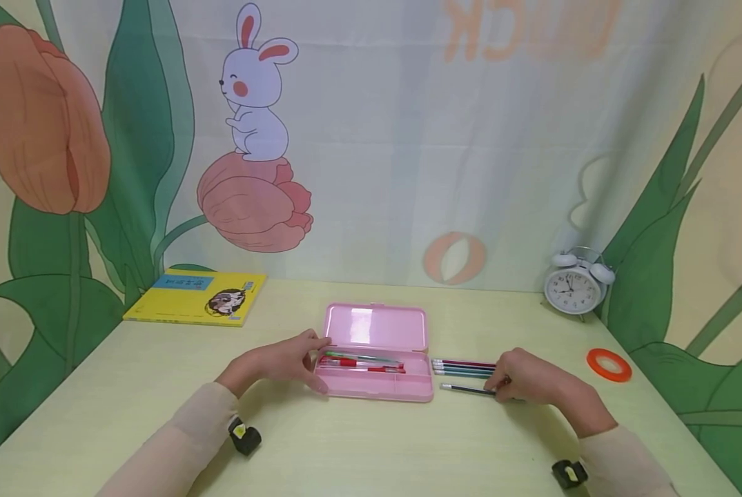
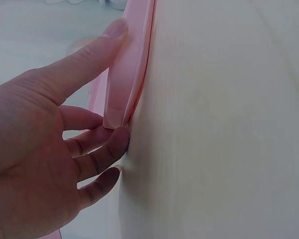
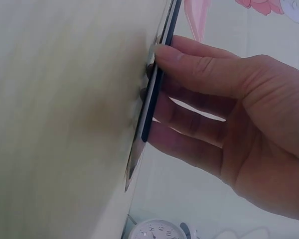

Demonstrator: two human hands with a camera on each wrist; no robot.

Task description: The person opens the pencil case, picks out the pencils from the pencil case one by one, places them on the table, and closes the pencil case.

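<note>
An open pink pencil case lies on the table with its lid tipped back. Inside, several pens with red and green parts lie in the rear compartment. My left hand holds the case's left end, thumb at the front corner and fingers at the side; the left wrist view shows the thumb on the pink wall. Just right of the case, my right hand pinches a dark pencil between thumb and fingers. Its sharpened tip points away from the case. Several more pencils lie behind it, partly hidden by the hand.
A yellow book lies at the back left. At the back right stands a white twin-bell alarm clock, with an orange tape roll in front of it. A printed curtain hangs behind the table.
</note>
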